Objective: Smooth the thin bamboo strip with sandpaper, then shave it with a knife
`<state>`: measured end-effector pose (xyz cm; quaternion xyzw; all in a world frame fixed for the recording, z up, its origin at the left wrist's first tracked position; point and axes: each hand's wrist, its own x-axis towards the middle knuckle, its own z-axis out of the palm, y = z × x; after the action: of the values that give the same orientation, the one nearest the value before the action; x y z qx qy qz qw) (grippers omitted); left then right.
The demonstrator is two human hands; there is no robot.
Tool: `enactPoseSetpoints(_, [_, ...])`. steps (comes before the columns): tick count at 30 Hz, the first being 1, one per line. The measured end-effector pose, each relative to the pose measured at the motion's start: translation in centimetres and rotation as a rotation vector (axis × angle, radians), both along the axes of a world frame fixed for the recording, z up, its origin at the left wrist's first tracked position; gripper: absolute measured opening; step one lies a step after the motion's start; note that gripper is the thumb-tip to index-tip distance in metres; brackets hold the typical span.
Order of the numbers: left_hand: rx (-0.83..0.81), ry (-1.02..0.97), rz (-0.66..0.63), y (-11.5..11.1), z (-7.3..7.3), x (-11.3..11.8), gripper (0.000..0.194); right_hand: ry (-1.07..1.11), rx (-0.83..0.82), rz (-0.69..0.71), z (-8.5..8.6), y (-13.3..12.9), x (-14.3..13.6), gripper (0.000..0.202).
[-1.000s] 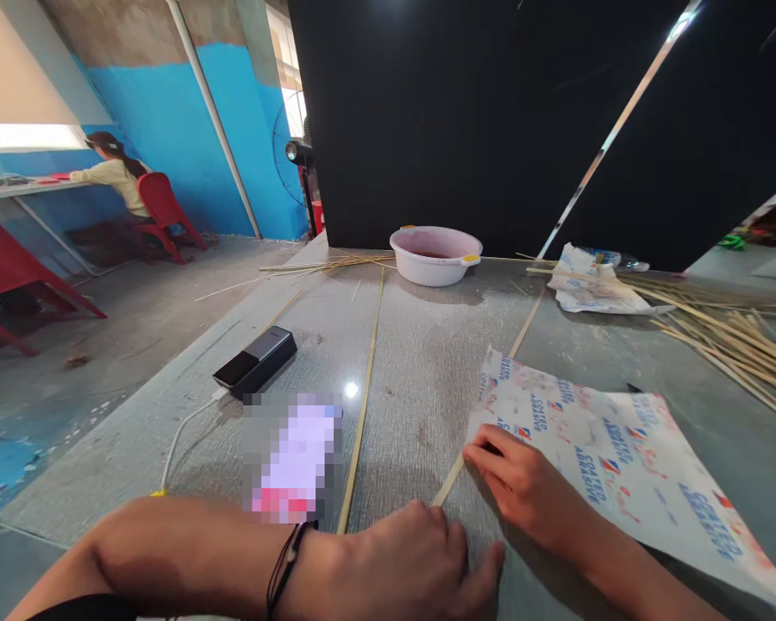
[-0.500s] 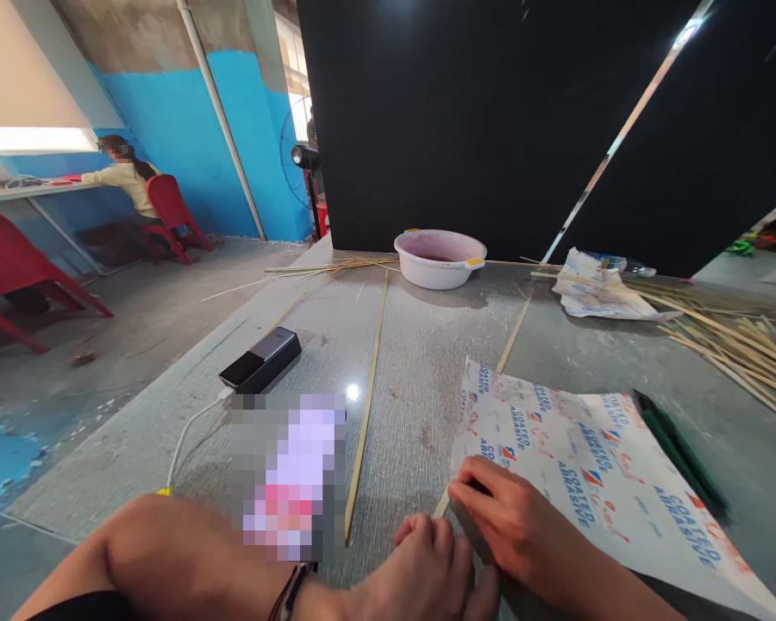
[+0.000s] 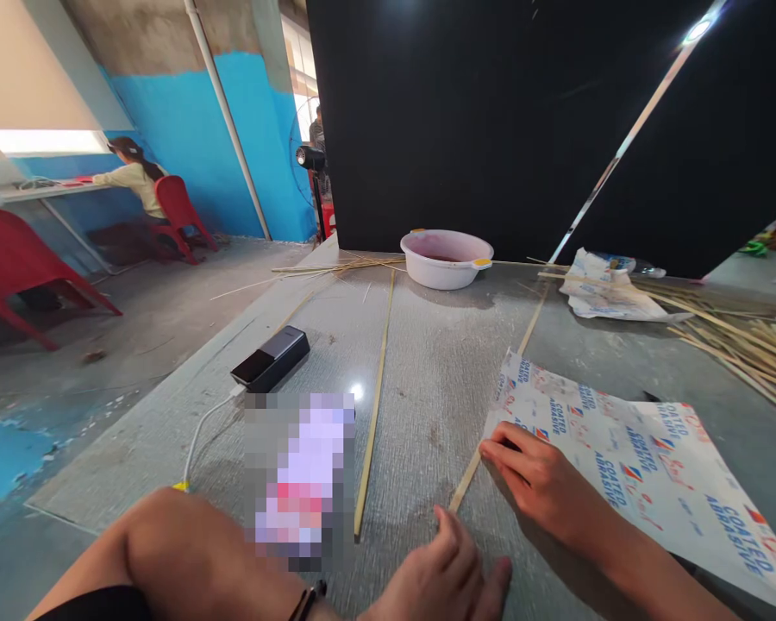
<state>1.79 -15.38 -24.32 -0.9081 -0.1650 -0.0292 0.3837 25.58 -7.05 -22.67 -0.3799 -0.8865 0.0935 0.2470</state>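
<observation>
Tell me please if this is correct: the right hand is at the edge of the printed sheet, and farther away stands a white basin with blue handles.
The handles are yellow, not blue, as the head view shows. The right hand is at the edge of the printed sheet, and the white basin stands farther away.

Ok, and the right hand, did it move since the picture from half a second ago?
Yes. Judged against the bowl, the right hand has moved away from the person and to the right.
</observation>
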Motion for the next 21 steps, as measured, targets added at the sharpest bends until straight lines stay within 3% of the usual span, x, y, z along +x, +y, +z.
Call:
enactPoseSetpoints(5, [0.037,0.125,-0.042,0.5,0.9,-0.2,0.054,-0.021,-0.016,-0.003,-0.3,0.3,0.3,0.031])
enactPoseSetpoints(11, [0.045,0.040,-0.104,1.0,0.0,0.4,0.049,-0.012,-0.049,0.035,0.0,-1.0,-0.6,0.030])
enactPoseSetpoints(15, [0.081,0.048,-0.110,1.0,0.2,0.5,0.047,-0.013,-0.130,0.103,0.5,-1.9,-1.4,0.027])
enactPoseSetpoints(21, [0.098,0.057,-0.120,0.8,0.2,0.6,0.041,-0.024,-0.039,0.053,0.5,-1.8,-1.6,0.028])
